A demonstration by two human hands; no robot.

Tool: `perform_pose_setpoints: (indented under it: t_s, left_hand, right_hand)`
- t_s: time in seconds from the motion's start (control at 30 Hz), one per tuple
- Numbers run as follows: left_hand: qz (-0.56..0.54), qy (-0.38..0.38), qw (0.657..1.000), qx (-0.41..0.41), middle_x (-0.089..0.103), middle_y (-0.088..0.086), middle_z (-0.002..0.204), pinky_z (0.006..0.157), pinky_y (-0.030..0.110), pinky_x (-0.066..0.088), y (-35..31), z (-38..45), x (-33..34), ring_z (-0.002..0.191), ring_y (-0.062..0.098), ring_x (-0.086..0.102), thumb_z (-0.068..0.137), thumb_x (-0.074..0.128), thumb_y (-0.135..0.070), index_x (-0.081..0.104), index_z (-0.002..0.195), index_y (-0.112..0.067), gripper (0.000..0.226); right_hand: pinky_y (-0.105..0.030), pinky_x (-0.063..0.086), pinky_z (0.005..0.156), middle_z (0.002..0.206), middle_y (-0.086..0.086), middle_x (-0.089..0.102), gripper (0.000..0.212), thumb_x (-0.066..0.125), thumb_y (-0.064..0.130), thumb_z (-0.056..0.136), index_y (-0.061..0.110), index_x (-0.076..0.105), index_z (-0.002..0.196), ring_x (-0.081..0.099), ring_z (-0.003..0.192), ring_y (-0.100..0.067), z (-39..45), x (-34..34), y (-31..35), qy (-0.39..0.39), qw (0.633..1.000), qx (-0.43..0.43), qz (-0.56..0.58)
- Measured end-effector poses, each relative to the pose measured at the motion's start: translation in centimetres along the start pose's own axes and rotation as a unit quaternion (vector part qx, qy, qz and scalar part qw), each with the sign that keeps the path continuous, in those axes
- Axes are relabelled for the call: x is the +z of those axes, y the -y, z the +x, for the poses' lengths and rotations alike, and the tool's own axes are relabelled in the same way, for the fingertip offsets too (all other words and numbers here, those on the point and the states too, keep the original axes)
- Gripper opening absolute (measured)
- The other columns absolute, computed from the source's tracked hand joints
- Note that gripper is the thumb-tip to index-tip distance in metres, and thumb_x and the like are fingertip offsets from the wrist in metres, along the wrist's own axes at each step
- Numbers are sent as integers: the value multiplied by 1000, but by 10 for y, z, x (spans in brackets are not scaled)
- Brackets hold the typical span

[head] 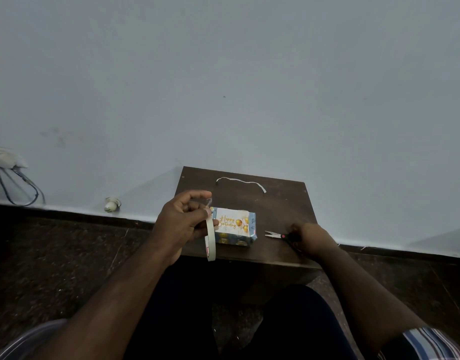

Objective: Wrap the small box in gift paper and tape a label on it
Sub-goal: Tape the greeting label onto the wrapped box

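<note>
Head view
Left hand (181, 222): grips the tape roll (210, 236) above the table's (283, 203) front-left corner.
Right hand (310, 239): fingers curled round the scissors (278, 235) near the right edge, blades parted.
Wrapped box (235, 228): mid-table, "Happy Birthday" label (231, 221) on top.
Paper strip (240, 182): by the back edge.

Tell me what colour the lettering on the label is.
Gold script on the white label, with gold balloons beside it; the head view shows it.
</note>
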State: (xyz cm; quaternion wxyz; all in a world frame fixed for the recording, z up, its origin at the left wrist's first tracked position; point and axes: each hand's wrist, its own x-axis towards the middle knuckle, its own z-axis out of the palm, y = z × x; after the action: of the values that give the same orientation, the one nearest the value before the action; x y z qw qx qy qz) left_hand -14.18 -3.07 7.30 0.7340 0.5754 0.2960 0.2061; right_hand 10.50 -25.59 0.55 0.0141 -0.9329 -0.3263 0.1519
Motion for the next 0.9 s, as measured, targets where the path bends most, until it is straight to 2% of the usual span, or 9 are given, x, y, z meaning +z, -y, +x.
perform_pose_setpoints:
  t_s: [0.1,0.17,0.27,0.37,0.43,0.5,0.6,0.67,0.9]
  left_hand:
    - [1,-1,1000,-2,69,10,89,73,43,63,-1,0,0,84,30,77,93,63,5,69,114,-19,32]
    - [2,-2,1000,-3,70,9,90,77,47,62,-1,0,-1,86,31,76,93,64,4,69,115,-19,32]
    - [2,-2,1000,-2,71,8,90,78,48,62,-1,0,0,85,30,76,93,63,4,69,116,-18,32]
    - [2,-4,1000,-1,71,9,91,77,48,62,-1,-1,1,85,30,77,93,64,3,69,115,-18,32]
    - [-4,-4,1000,0,70,6,87,77,49,62,-1,-1,0,85,31,77,93,64,4,70,114,-18,31]
    - [-5,-4,1000,1,70,5,84,78,50,62,-1,-2,0,85,31,77,93,64,4,69,114,-18,31]
    - [-5,-2,1000,3,71,2,80,77,49,62,-2,-2,1,84,31,77,93,64,3,69,115,-18,31]
    - [-8,-1,1000,5,71,4,83,75,46,63,-2,-3,1,83,30,77,93,64,4,69,115,-18,31]
    - [-13,3,1000,4,68,10,89,65,35,61,-2,-2,1,83,29,77,92,63,6,69,117,-18,35]
  right_hand:
    - [-35,53,80,106,-5,69,26,66,39,90,19,66,107,64,100,-27,-3,-7,-6,16,1000,26,-3]
    - [-36,53,77,98,-7,70,17,68,30,89,16,66,97,66,94,-27,-3,-14,-9,-7,998,44,40]
    - [-42,58,69,82,-8,71,3,67,10,85,12,67,87,67,73,-18,-10,-31,1,-52,969,24,242]
    - [-33,60,63,94,-8,73,30,65,-7,85,16,72,103,68,75,-12,-26,-58,34,12,916,-44,398]
    - [-26,58,61,96,-7,74,33,68,-9,85,13,72,108,69,75,-10,-33,-75,57,56,907,-96,405]
    - [-22,56,60,87,-1,76,33,70,-10,83,11,72,108,69,73,-6,-39,-87,77,88,904,-137,394]
    - [-19,53,63,74,8,76,31,72,-8,82,8,74,109,69,70,-2,-44,-98,96,100,909,-182,361]
    - [-18,54,67,76,8,77,30,72,-6,83,12,75,107,70,72,-4,-44,-102,104,101,913,-205,338]
    - [-36,61,83,89,7,78,28,75,7,84,20,78,109,74,87,-16,-34,-105,110,84,933,-243,251]
